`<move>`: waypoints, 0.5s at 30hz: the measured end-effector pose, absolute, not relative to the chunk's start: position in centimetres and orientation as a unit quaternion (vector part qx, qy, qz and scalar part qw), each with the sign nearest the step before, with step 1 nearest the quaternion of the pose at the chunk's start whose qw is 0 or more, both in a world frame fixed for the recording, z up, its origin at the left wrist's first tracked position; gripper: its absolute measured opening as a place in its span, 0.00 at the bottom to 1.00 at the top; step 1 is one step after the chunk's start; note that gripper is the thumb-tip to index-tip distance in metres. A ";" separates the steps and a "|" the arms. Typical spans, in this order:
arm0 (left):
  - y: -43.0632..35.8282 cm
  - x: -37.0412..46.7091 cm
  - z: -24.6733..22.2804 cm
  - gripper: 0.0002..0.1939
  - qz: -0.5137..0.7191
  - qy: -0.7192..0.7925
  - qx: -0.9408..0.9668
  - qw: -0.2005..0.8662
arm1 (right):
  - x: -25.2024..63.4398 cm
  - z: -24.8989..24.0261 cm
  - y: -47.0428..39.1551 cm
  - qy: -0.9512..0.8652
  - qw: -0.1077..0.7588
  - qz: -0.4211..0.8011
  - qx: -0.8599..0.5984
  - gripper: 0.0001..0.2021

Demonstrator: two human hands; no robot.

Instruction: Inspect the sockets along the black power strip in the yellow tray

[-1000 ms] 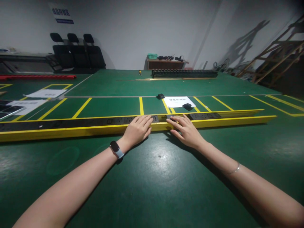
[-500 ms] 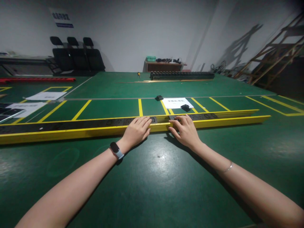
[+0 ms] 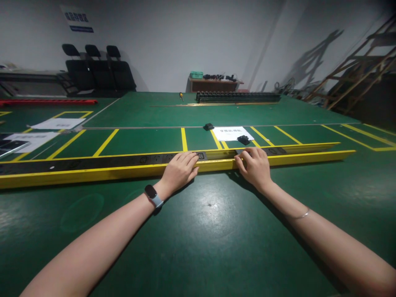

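Has L hand (image 3: 181,167) palm down across yellow rail (image 3: 216,166), fingers open, side by side and slightly bent, not wrapped round anything, tips by R end of L sockets (image 3: 161,159). Has R hand (image 3: 254,165) on same rail, fingers curled over near end of R sockets (image 3: 276,151), thumb down by front wall; can't tell if gripping or just touching. Shows open gap in rail btwn L and R sockets, w/ a hand at each end

Lies lengthwise, L to R, on green table (image 3: 201,247), rail w/ both socket runs inside, channel up. Runs out of view at L; ends on table at R

Wears watch (image 3: 151,192) on L wrist, thin bracelet (image 3: 305,214) on R forearm

Beyond rail, approx. ahead of R hand: white sheet (image 3: 230,133) w/ print, one black part (image 3: 243,140) on its lower R edge, another (image 3: 208,126) just beside its upper L corner. Also yellow tape (image 3: 185,139) on table. Farther back: black strips (image 3: 238,97) side by side, thin rod (image 3: 185,105) in front, small yellow tool (image 3: 181,96) to L
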State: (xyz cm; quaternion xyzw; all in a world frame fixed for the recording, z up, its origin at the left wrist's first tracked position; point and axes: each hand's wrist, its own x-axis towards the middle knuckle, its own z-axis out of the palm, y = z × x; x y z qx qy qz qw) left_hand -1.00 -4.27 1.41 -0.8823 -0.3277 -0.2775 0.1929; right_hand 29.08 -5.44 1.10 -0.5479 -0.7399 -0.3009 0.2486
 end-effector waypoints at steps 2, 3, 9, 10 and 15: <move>-4.2 -1.1 1.4 0.19 -0.281 -0.337 -0.877 0.197 | 29.6 0.9 -5.3 -0.738 0.258 -0.297 -0.548 0.13; -4.2 -1.1 1.4 0.20 -0.281 -0.345 -0.873 0.202 | 29.8 0.8 -5.2 -0.743 0.262 -0.287 -0.544 0.13; -3.7 -1.5 1.0 0.32 -0.265 -0.429 -0.833 0.230 | 30.4 0.0 -4.8 -0.796 0.244 -0.218 -0.509 0.22; -3.7 -1.6 1.0 0.33 -0.257 -0.439 -0.830 0.226 | 30.5 -0.1 -4.7 -0.797 0.234 -0.217 -0.512 0.23; -3.8 -1.6 1.2 0.35 -0.222 -0.455 -0.832 0.224 | 31.1 -0.6 -3.9 -0.799 0.224 -0.212 -0.517 0.22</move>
